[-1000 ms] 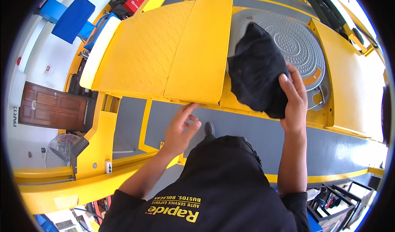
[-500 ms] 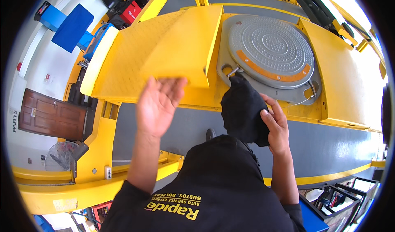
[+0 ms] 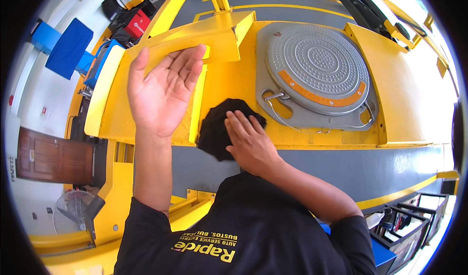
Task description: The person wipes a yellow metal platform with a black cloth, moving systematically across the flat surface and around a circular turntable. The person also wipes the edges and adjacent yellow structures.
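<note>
My right hand [image 3: 253, 143] lies with its fingers straight and flat on a bunched black cloth [image 3: 214, 129]. The cloth rests at the near edge of the yellow platform [image 3: 234, 82], beside a round grey turntable plate [image 3: 319, 65] on a grey base. My left hand [image 3: 165, 92] is raised with the palm showing and the fingers apart. Its fingertips overlap the folded edge of a tilted yellow metal plate [image 3: 222, 48]; whether they bear its weight I cannot tell. A wire loop [image 3: 278, 112] hangs from a metal pin on the turntable's base.
A yellow side panel [image 3: 390, 90] borders the turntable on the right. A yellow post [image 3: 109, 197] and a fan [image 3: 73, 211] stand at left. Blue equipment [image 3: 70, 48] is at far left, and black-framed racks [image 3: 414, 216] are at lower right.
The yellow plate has tilted up, baring platform surface beneath it. My right hand has carried the cloth left and down onto that surface, its fingers now flat. My left hand has moved up and left.
</note>
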The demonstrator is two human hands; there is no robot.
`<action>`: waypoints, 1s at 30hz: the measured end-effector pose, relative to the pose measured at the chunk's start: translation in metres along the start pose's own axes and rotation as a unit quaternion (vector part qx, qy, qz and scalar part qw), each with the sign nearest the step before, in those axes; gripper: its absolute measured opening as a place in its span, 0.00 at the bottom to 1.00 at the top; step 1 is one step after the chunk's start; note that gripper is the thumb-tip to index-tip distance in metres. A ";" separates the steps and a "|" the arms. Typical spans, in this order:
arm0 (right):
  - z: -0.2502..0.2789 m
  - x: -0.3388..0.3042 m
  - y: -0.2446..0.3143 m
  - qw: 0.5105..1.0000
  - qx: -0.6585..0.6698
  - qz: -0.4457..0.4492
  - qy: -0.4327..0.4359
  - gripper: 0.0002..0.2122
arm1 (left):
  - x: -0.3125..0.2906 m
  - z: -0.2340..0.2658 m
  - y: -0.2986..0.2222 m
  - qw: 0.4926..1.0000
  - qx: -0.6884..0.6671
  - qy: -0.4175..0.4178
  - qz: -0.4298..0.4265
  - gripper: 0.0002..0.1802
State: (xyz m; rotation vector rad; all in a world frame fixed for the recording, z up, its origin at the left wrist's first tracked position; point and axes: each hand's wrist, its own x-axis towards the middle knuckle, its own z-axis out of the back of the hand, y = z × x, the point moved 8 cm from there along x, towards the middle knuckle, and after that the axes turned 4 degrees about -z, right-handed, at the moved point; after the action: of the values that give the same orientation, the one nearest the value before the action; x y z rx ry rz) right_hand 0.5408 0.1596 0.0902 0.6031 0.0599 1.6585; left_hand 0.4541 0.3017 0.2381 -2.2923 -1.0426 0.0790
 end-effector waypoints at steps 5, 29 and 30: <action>-0.043 0.063 0.004 1.000 0.014 0.008 0.009 0.33 | 0.013 -0.015 -0.021 0.998 -0.026 0.042 0.024 0.53; -0.036 0.329 -0.238 0.923 -0.122 -0.346 0.119 0.31 | 0.044 -0.033 -0.044 0.983 -0.083 0.131 0.102 0.57; -0.031 0.325 -0.242 0.921 -0.124 -0.348 0.122 0.31 | 0.045 -0.035 -0.046 0.983 -0.081 0.134 0.100 0.56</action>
State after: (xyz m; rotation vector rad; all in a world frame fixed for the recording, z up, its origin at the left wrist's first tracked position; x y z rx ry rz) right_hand 0.7297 0.5195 0.0871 0.1394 0.2163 1.0111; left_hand 0.4642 0.3390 0.3004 -2.4644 -0.7030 -0.2364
